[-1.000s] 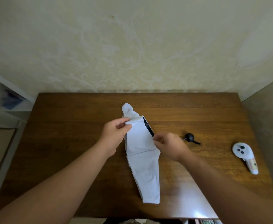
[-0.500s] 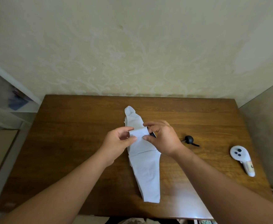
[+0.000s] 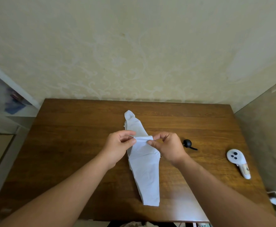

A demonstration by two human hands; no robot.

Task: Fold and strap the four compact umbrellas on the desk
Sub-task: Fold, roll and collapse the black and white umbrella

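One white compact umbrella (image 3: 146,174) lies flat and lengthwise on the wooden desk (image 3: 68,145), its narrow tip pointing to the far edge. A fold of its white cloth stands up across its middle. My left hand (image 3: 119,145) pinches the left end of that fold between thumb and fingers. My right hand (image 3: 167,145) pinches the right end. The umbrella's black round handle (image 3: 187,143) with a short black strap sticks out to the right, just past my right hand. No other umbrella is in view.
A white hand controller (image 3: 237,162) lies near the desk's right edge. A patterned wall stands behind the desk. White shelves (image 3: 6,99) are at the left, a grey panel at the right.
My right hand came up from the umbrella's right edge to the raised fold and took its right end. Both hands now hold the fold slightly nearer to me.
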